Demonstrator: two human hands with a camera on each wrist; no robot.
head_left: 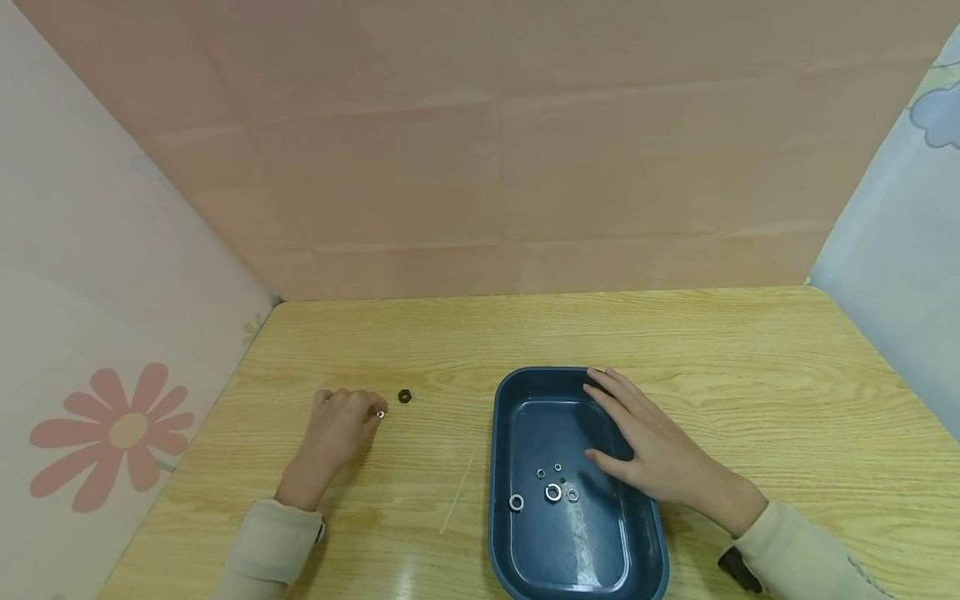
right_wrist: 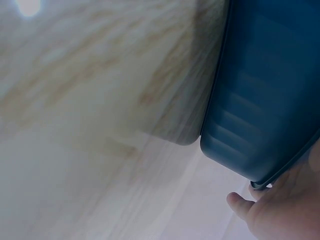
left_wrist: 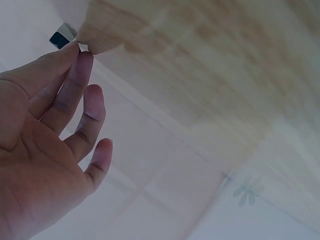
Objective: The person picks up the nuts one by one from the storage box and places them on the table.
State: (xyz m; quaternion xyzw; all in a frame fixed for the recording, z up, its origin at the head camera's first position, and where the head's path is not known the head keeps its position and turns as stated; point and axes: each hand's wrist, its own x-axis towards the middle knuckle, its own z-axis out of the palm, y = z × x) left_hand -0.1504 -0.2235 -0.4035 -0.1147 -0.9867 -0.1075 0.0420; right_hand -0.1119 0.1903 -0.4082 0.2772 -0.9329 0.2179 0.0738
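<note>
Over the left part of the table, my left hand [head_left: 339,427] pinches a small silver nut [head_left: 380,414] between thumb and index finger. The left wrist view shows that hand [left_wrist: 55,115] with its other fingers loosely bent. A black hex nut [head_left: 405,396] lies on the table just beyond the fingertips; it is also the dark nut [left_wrist: 62,37] by them in that view. My right hand [head_left: 660,450] rests on the right rim of a blue tray [head_left: 504,433], fingers spread and fairly straight. Inside the tray lie several metal nuts, among them a larger one [head_left: 553,492].
A thin pale strip [head_left: 459,487] lies on the wooden table [head_left: 712,350] left of the tray. A pinkish-brown panel [head_left: 495,167] stands behind the table. Side panels with flower and cloud prints flank it.
</note>
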